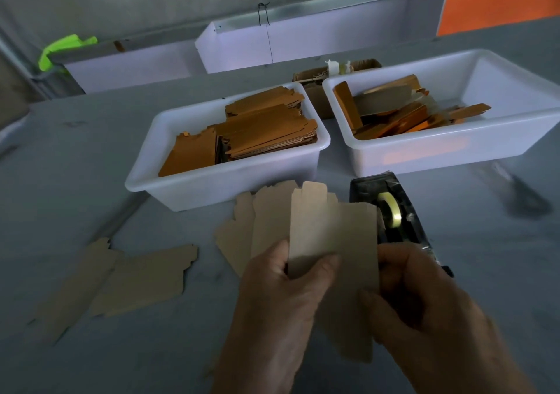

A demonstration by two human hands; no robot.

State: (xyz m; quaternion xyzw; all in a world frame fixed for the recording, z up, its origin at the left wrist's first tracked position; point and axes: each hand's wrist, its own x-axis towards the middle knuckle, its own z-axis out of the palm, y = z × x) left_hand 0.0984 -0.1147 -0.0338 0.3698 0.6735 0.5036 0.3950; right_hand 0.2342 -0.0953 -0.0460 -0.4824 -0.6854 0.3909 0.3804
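We see both hands close together, low in the view, with their backs toward us. The left hand (281,299) pinches the cardboard blank (330,230) at its lower left, thumb laid across the front and fingers hidden behind. The right hand (424,306) grips the blank's right edge, thumb pressed on the front and fingers curled round behind. Both wrists rise from the bottom edge, angled inward.
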